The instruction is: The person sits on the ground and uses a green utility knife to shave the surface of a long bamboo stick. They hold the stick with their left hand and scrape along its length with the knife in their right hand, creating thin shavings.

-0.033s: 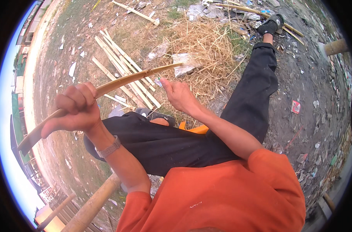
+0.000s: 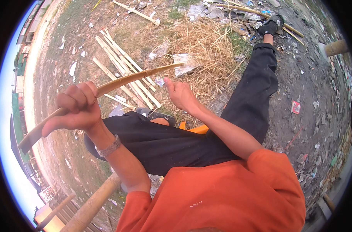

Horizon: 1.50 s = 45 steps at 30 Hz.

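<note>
Bkgd: outdoor site; bldgs (image 2: 19, 84) at far-L rim, littered dirt ground (image 2: 77, 33) beyond the hands.

Hazards, L to R:
1. L hand (image 2: 76, 109), bare, bears on split-bamboo strip (image 2: 123, 81); if the strip slips, its edges could cut or splinter the palm.
2. Strip is gripped at one place only, w/ a long free length to the R; a knock could twist it.
3. Node (image 2: 146, 72) on that length shows a dark, uneven patch: poss. weak spot, could crack if bent.
4. R hand (image 2: 180, 94), also bare, is near the strip's R part; a sudden swing could jab the thumb.

Pose, L to R:
L forearm (image 2: 129, 164) rises from below, wrist strap (image 2: 110, 147) on; fingers clenched round the strip, thumb pointing L. Strip runs in mid-air from lower L, thru the fist, to upper R, tip overlapping a white scrap (image 2: 188, 69) in view; loose bamboo slats (image 2: 113, 57) lie on ground beyond. R forearm (image 2: 226, 133) angles up-L over black trousers (image 2: 164, 143); fingers curled, thumb raised toward strip, apart from it. Whether R fingers hold anything: cannot tell, fingertips hidden.
</note>
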Available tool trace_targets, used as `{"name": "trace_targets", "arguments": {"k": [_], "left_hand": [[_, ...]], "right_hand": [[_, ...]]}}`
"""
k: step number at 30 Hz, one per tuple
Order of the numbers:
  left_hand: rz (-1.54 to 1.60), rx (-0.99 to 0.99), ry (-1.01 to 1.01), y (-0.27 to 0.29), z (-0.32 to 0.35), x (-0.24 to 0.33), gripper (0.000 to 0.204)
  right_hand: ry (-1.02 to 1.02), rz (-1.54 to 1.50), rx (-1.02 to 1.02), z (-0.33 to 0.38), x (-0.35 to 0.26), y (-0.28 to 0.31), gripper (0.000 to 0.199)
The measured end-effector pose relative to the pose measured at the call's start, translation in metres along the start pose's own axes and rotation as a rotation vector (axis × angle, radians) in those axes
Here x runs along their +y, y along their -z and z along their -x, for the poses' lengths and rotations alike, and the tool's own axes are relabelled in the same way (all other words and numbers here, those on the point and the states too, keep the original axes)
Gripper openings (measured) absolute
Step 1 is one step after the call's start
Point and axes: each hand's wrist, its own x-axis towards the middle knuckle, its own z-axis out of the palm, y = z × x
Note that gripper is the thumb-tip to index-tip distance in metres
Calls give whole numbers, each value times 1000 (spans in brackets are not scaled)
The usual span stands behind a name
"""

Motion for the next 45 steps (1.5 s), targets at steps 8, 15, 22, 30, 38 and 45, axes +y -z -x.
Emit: {"name": "trace_targets", "arguments": {"k": [8, 15, 22, 30, 38, 45], "left_hand": [[-14, -97, -11, 2, -1, -1, 73], [-40, -216, -31, -7, -1, -2, 72], [-24, -348, -58, -22, -11, -10, 72], [34, -412, -42, -17, -7, -7, 73], [60, -463, -42, -19, -11, -7, 74], [-112, -20, 9, -13, -8, -2, 71]], "right_hand": [[-47, 43, -30, -10, 16, 1, 73], [-113, 54, -38, -15, 38, 2, 73], [-197, 140, 85, -50, 99, -6, 79], [-319, 160, 18, -61, 111, -7, 74], [-503, 208, 11, -83, 144, -23, 72], [-456, 466, 101, -82, 143, -12, 67]]}}
